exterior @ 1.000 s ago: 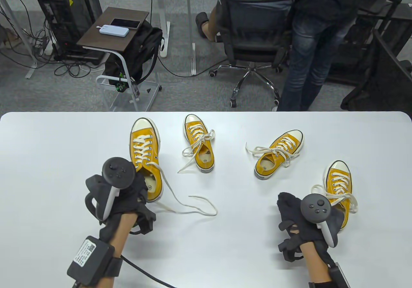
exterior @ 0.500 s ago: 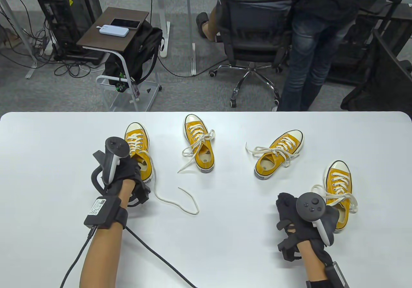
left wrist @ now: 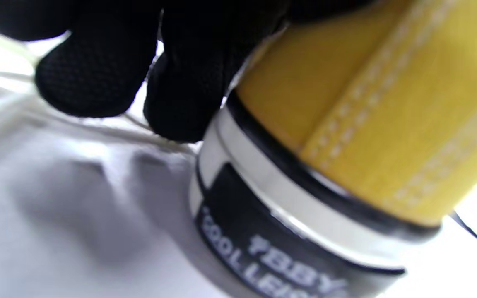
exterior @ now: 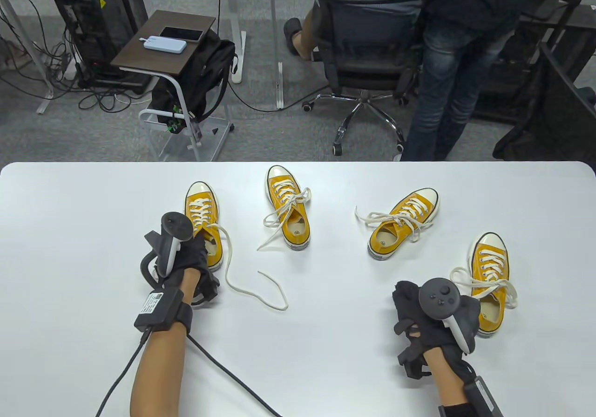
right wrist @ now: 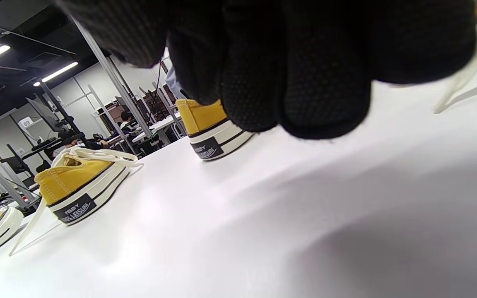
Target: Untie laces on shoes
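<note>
Now that the left hand (exterior: pixel 186 261), holding the heel of the leftmost shoe (exterior: pixel 203 223), has pushed it away and its lace (exterior: pixel 253 291) trails loose, the right hand (exterior: pixel 435 317) rests curled just beside the still-tied rightmost shoe (exterior: pixel 489 272).

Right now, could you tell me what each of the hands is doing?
Left hand: grips the heel of the leftmost shoe.
Right hand: cannot tell.

White table (exterior: pixel 70 230), four yellow shoes (exterior: pixel 288 212)
</note>
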`<state>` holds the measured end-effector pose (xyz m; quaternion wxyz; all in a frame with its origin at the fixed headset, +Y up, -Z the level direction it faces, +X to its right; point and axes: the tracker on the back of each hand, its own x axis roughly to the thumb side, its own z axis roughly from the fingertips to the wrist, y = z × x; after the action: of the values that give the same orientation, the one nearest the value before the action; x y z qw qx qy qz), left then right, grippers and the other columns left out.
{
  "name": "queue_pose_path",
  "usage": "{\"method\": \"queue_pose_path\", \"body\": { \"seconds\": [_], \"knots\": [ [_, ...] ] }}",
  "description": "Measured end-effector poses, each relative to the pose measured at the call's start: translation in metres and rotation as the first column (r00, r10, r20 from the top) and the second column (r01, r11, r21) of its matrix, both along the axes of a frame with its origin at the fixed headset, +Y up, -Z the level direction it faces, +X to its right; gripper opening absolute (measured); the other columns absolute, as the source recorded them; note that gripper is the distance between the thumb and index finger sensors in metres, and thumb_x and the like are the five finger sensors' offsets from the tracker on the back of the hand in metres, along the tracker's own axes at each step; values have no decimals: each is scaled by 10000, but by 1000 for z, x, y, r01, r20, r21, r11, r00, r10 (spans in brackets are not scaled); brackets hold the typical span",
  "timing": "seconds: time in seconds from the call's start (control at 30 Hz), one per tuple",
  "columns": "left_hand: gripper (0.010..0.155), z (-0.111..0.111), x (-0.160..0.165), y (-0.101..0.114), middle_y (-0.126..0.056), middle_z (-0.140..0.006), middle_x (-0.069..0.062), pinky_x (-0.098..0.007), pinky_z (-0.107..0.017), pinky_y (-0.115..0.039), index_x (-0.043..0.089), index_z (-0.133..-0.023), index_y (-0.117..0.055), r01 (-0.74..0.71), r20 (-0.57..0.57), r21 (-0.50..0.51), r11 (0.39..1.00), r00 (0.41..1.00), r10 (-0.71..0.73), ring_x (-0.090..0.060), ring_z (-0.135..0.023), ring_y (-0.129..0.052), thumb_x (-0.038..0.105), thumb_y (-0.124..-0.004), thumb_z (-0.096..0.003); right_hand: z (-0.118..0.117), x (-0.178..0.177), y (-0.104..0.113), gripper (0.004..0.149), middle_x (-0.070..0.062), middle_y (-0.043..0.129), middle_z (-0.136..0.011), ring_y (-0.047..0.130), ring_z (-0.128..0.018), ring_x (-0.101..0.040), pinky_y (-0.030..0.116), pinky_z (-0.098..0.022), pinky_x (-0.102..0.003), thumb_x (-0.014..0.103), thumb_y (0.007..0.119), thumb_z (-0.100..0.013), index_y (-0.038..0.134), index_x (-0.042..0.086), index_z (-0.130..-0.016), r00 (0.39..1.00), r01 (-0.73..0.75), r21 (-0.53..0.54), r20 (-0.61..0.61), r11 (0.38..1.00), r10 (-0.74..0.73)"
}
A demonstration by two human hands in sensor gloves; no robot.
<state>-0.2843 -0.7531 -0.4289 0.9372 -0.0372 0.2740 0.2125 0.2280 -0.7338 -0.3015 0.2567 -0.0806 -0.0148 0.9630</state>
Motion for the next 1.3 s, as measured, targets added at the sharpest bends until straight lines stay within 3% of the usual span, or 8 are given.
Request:
{"method": "queue_pose_path", "body": {
  "seconds": [0.3,0.5,0.63,0.9,1.0,1.13,1.3],
  "knots": [
    [673,15,8,55,-987,-782,-110,-512,-405,-806,186,-1042,-751,20,46,19,1000,999,-21,-407,-573,-967,569,-701,-491,3,-1,6,481,-209,947,-764,984,-464,-397,813,-343,-559,416,754,-481,828,139,-868,1000,27,21,-14,999,-27],
    [664,17,57,95,-983,-788,-100,-502,-404,-813,206,-1041,-754,111,188,90,990,974,-127,-393,-576,-971,574,-700,-491,6,0,9,481,-211,946,-763,985,-463,-397,814,-342,-559,416,754,-481,828,138,-867,999,39,37,-19,999,-38],
    [663,13,104,106,-977,-796,-94,-497,-410,-815,224,-1050,-745,131,304,103,986,940,-156,-388,-586,-969,581,-701,-492,7,3,11,481,-209,946,-763,985,-462,-397,814,-341,-559,416,754,-481,828,138,-867,999,51,44,-17,998,-50],
    [667,-6,176,81,-969,-804,-91,-496,-421,-814,234,-1064,-723,60,461,59,996,884,-80,-385,-606,-963,574,-717,-489,7,7,12,482,-210,949,-760,984,-462,-398,813,-342,-560,415,754,-481,828,135,-867,997,71,49,-10,996,-70],
    [670,-15,187,60,-968,-801,-85,-496,-431,-816,237,-1072,-705,-10,527,58,998,850,-22,-381,-608,-964,563,-727,-487,7,9,10,482,-209,948,-760,985,-462,-397,814,-342,-559,415,754,-481,829,136,-866,997,73,44,-7,996,-73],
    [678,-23,189,30,-964,-800,-88,-499,-436,-814,231,-1082,-682,-57,532,15,998,846,40,-383,-610,-961,543,-748,-483,7,8,10,481,-209,950,-758,985,-462,-398,814,-342,-560,415,754,-481,828,137,-866,998,69,41,-11,997,-69],
    [628,-29,191,7,-986,-753,-83,-490,-414,-824,329,-1069,-700,-89,541,45,995,840,51,-373,-567,-976,512,-785,-474,6,6,9,479,-207,952,-754,985,-461,-399,814,-344,-561,414,754,-482,830,136,-865,998,56,34,-15,998,-56]
  ]
}}
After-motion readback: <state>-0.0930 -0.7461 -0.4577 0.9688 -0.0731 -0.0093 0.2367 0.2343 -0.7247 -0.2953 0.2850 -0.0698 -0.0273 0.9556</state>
